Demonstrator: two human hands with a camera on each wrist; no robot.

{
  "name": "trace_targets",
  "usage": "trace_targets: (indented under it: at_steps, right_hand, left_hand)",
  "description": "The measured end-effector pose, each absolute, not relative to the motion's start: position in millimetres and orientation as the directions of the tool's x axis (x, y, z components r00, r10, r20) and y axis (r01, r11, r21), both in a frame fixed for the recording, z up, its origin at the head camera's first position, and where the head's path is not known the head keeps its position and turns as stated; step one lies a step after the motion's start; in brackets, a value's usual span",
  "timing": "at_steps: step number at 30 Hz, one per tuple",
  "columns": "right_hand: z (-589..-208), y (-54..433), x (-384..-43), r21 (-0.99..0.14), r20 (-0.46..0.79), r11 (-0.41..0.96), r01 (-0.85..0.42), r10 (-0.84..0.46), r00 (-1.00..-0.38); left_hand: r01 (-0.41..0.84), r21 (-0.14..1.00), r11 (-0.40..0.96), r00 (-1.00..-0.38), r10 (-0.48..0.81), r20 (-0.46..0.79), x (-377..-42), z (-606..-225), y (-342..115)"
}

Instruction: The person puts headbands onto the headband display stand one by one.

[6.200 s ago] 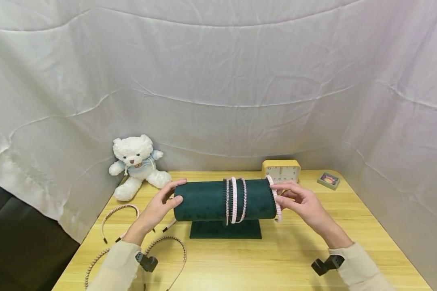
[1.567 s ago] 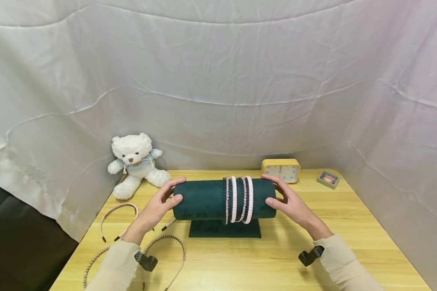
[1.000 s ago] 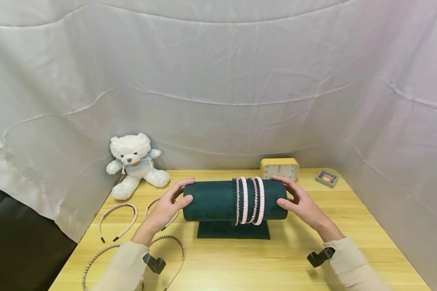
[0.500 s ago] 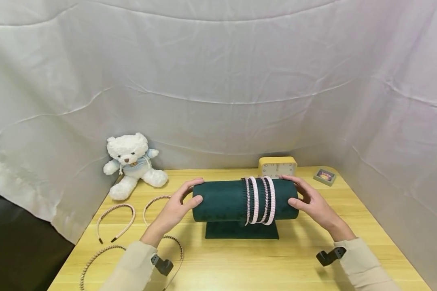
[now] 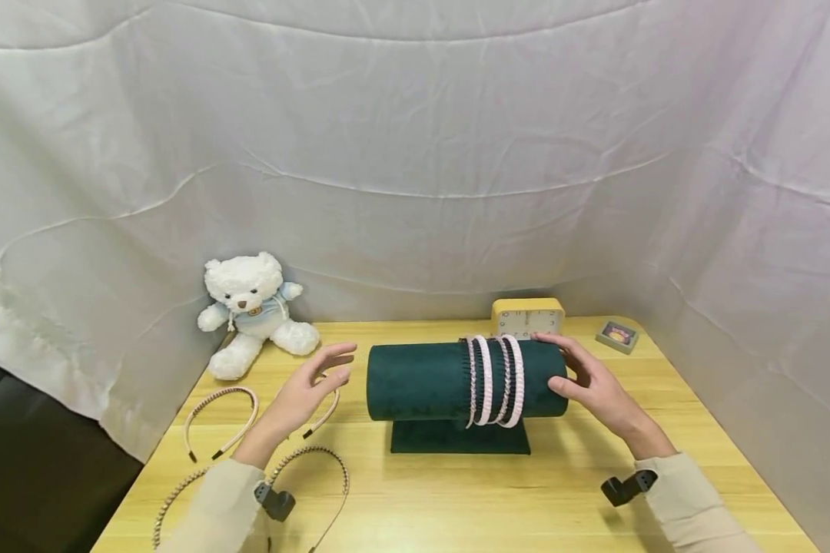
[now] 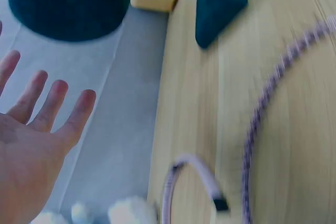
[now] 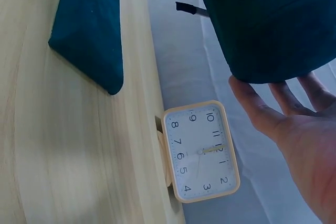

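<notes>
A dark green velvet headband stand (image 5: 415, 380), a padded roll on a flat base, stands at mid-table. Pale pink and braided headbands (image 5: 517, 380) sit side by side on the right half of its roll. My right hand (image 5: 602, 395) holds the roll's right end, thumb in front and fingers over the top. In the right wrist view its fingertips (image 7: 243, 88) meet the roll's edge. My left hand (image 5: 297, 399) hovers off the roll's left end, holding nothing. Its fingers (image 6: 79, 114) are spread in the left wrist view.
Several loose headbands lie on the left of the table, including a pale one (image 5: 247, 395) and a braided one (image 5: 346, 468) partly behind the left sleeve. A white teddy bear (image 5: 249, 307), a yellow clock (image 5: 528, 315) and a small grey box (image 5: 617, 336) are at the back.
A thick pink headband moved from the roll's right end inward beside the others. Both hands shifted the stand rightward. The left hand has since let go and drawn away left.
</notes>
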State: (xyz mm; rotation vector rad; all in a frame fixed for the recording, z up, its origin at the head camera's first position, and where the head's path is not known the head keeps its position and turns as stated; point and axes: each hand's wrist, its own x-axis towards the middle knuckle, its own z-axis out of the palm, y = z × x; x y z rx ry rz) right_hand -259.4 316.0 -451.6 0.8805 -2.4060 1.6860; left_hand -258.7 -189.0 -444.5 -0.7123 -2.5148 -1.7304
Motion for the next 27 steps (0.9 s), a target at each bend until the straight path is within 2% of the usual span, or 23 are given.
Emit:
trace_targets:
  at_steps: [6, 10, 17, 27]
  right_hand:
    - [-452.7, 316.8, -258.3, -0.840, 0.376, 0.231, -0.491, -0.406, -0.833]
    - [-452.3, 316.2, -258.4, -0.842, 0.368, 0.237, -0.484, -0.403, -0.838]
    - [-452.1, 316.6, -259.4, -0.836, 0.376, 0.231, -0.498, -0.419, -0.826]
    - [-450.8, 315.7, -258.2, -0.848, 0.364, 0.225, -0.481, -0.413, -0.835]
  left_hand:
    - [0.335, 0.844, 0.420, -0.924, 0.322, 0.206, -252.7, -452.3, -228.5]
    - [0.346, 0.814, 0.467, -0.921, 0.334, 0.201, -245.0, -461.9, -250.9]
    - [0.297, 0.819, 0.491, -0.925, 0.363, 0.118, -231.0, -477.3, -283.3]
    - [0.331, 0.775, 0.538, -0.893, 0.444, 0.073, -214.8, -491.4, -309.4]
